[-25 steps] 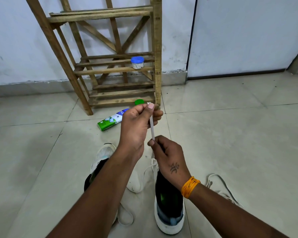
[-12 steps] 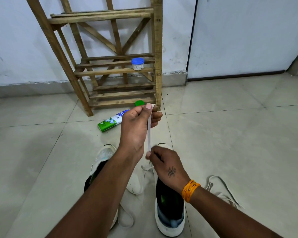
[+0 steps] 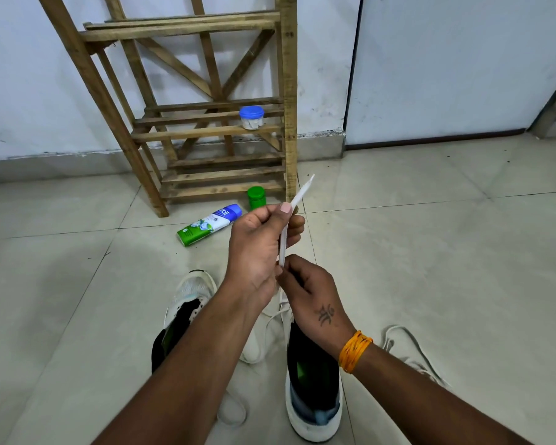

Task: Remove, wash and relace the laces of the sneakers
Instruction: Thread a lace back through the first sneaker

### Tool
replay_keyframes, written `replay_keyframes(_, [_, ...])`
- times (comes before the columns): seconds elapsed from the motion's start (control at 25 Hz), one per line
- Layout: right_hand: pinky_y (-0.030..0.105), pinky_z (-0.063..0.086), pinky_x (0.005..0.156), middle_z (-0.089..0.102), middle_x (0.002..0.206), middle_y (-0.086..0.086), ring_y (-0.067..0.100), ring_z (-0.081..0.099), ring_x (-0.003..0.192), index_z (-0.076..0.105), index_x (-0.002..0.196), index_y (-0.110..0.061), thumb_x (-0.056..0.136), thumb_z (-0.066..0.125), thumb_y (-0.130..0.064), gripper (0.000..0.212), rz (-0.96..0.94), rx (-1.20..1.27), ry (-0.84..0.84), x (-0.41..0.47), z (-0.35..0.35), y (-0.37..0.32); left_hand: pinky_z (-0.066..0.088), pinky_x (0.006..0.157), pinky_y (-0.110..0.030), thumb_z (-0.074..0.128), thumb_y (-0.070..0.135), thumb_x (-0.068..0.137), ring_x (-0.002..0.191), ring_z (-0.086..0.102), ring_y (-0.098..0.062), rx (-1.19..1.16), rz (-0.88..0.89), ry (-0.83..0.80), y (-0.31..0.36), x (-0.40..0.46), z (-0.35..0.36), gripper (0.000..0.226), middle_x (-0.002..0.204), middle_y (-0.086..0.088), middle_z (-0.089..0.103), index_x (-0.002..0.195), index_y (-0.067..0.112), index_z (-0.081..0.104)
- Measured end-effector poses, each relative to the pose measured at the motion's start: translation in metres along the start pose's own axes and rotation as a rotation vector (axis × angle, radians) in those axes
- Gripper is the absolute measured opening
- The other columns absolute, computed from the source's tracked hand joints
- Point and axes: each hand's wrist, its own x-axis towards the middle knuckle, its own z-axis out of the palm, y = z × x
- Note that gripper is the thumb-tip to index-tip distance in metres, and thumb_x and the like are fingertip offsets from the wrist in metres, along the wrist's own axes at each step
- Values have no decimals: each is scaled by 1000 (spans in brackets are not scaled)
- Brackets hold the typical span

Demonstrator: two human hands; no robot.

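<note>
White lace (image 3: pixel 284 234) stretched taut between both hands, above the toe of the right sneaker (image 3: pixel 313 390); stiff tip pointing up and to the right, past the fingers. Upper part pinched between thumb and forefinger of the left hand (image 3: pixel 260 248), remaining fingers curled behind the lace. Lower part pinched by the right hand (image 3: pixel 308 290), fingers curled round it, just below and touching the left hand. From there, running down toward the eyelets of the right sneaker, with a slack loop lying on the floor between the two shoes.

Right sneaker upright on the tiled floor (image 3: pixel 463 252), heel toward the camera, white sole, dark opening with a green insole. Left sneaker (image 3: pixel 187 303) beside it, partly hidden under the left forearm, white mesh toe, eyelets bare. Second lace (image 3: pixel 408 348) loose in a heap on the tiles just right of the right wrist. Orange thread band (image 3: pixel 355 350) around that wrist.

Farther off: green and white tube (image 3: pixel 209 224) lying on its side, small green cap (image 3: pixel 256 197) near it, both at the foot of a wooden rack (image 3: pixel 206 130) leaning against the white wall. Small jar with a blue lid (image 3: pixel 251 117) on the rack's middle shelf.
</note>
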Motion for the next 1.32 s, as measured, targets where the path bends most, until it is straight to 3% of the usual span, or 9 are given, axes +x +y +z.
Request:
replay_keyframes(0.08, [32, 33, 58, 44, 60, 2, 16, 40, 60, 53, 66, -25, 100, 61, -22, 36, 55, -35, -6, 0, -1, 4, 60, 88, -35, 62, 12, 101, 83, 72, -20, -54, -36, 12, 2, 2, -2, 10, 81, -6, 75, 97, 7, 71])
replay_keyframes(0.24, [37, 45, 66, 61, 65, 3, 17, 56, 65, 66, 71, -17, 95, 60, -19, 25, 140, -155, -102, -8, -1, 15, 59, 85, -34, 61, 8, 101, 78, 71, -18, -66, -95, 82, 2, 8, -8, 11, 76, -3, 75, 95, 9, 70])
replay_keyframes(0.48, [36, 30, 56, 36, 52, -3, 10, 35, 52, 41, 55, -17, 88, 66, -23, 42, 154, -289, -211, -11, 3, 27, 59, 88, -35, 63, 10, 100, 79, 71, -17, -44, -109, 111, -1, 14, -13, 11, 81, -5, 74, 94, 9, 72])
replay_keyframes(0.72, [34, 39, 58, 44, 50, -6, 11, 45, 53, 50, 52, -25, 86, 66, -26, 37, 112, -453, -327, -13, 1, 27, 58, 80, -31, 66, 13, 98, 75, 68, -14, 96, -93, 80, -17, 23, -23, 9, 74, 0, 71, 94, 9, 73])
replay_keyframes(0.8, [22, 43, 65, 62, 66, -12, 7, 57, 67, 72, 76, -30, 84, 66, -31, 10, 137, -485, -247, -14, -6, 25, 55, 76, -29, 69, 13, 96, 74, 65, -12, 211, -33, 87, -27, 24, -28, 7, 74, 1, 71, 91, 10, 74])
replay_keyframes(0.88, [14, 43, 71, 71, 82, -13, 5, 63, 80, 76, 94, -31, 79, 64, -33, 19, 194, -466, 5, -16, -21, 27, 49, 72, -27, 74, 16, 91, 69, 60, -7, 421, 68, 108, -43, 25, -33, 9, 71, 8, 69, 82, 15, 75])
replay_keyframes(0.96, [22, 46, 73, 70, 84, -12, 8, 64, 82, 75, 95, -30, 79, 64, -36, 21, 266, -448, 181, -20, -38, 33, 46, 67, -25, 77, 20, 88, 62, 58, -4, 637, 118, 82, -64, 22, -37, 12, 65, 13, 69, 75, 19, 76])
replay_keyframes(1.12, [31, 50, 79, 66, 97, -13, 13, 63, 91, 65, 107, -33, 78, 74, -46, 33, 478, -510, 62, -35, -40, 46, 47, 66, -26, 73, 20, 83, 71, 66, -8, 980, 126, -39, -109, 3, -35, 10, 71, 10, 72, 73, 21, 75])
replay_keyframes(1.32, [28, 40, 75, 67, 108, -4, 18, 64, 99, 67, 120, -26, 90, 64, -32, 32, 419, -614, 127, -41, -24, 71, 46, 77, -35, 67, 20, 80, 92, 51, -23, 1246, 219, -12, -146, -15, -33, 8, 86, 0, 61, 76, 24, 72])
